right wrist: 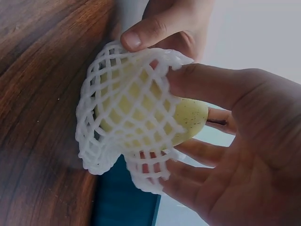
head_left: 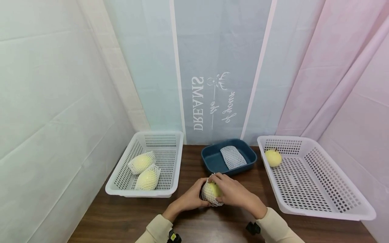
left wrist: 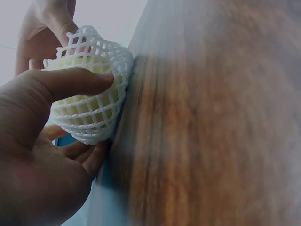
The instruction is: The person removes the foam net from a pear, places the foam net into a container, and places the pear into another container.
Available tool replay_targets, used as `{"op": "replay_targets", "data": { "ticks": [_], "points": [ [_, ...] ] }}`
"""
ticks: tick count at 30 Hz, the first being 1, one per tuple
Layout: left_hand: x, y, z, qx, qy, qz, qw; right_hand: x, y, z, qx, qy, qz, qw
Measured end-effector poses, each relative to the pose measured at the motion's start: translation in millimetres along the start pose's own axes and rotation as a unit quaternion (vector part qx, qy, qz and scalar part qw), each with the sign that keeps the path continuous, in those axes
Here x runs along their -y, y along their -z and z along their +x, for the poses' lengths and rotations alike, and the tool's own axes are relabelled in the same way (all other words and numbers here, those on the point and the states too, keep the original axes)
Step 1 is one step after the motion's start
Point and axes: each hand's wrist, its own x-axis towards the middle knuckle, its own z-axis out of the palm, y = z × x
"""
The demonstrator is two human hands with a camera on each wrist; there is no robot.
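A round yellow pear (head_left: pixel 215 190) sits partly inside a white foam net sleeve (head_left: pixel 208 195), close over the table in front of me. My left hand (head_left: pixel 192 196) grips the sleeved pear from the left, thumb across the mesh in the left wrist view. From the right, my right hand (head_left: pixel 233 191) pinches the open edge of the net between thumb and fingers. In the right wrist view, the bare speckled end of the pear (right wrist: pixel 192 121) shows past the net's edge, toward my right palm.
A blue tray (head_left: pixel 214 162) behind my hands holds white foam netting (head_left: pixel 233 157). Two netted pears (head_left: pixel 148 179) lie in the left white basket (head_left: pixel 143 193). The right white basket (head_left: pixel 328 214) holds one bare pear (head_left: pixel 273 158). Curtains (head_left: pixel 225 44) hang behind the brown wooden table (head_left: pixel 118 219).
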Motion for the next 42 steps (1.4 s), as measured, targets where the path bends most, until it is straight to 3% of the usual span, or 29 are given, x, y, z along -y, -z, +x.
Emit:
{"op": "replay_targets", "data": {
  "ticks": [8,18,42],
  "points": [
    [2.2,-0.7,1.1,-0.011,0.004,0.001,0.9999,-3,-4,-1.2,-0.001,-0.001,0.007,1.0],
    [1.4,0.2,0.5,-0.009,0.008,0.0,0.9999,-5,-6,-0.3,0.018,-0.036,0.021,0.999],
    [2.0,1.2,1.0,-0.022,0.007,-0.007,0.9997,-12,1,3.0,-0.01,0.005,0.058,0.9983]
  ]
}}
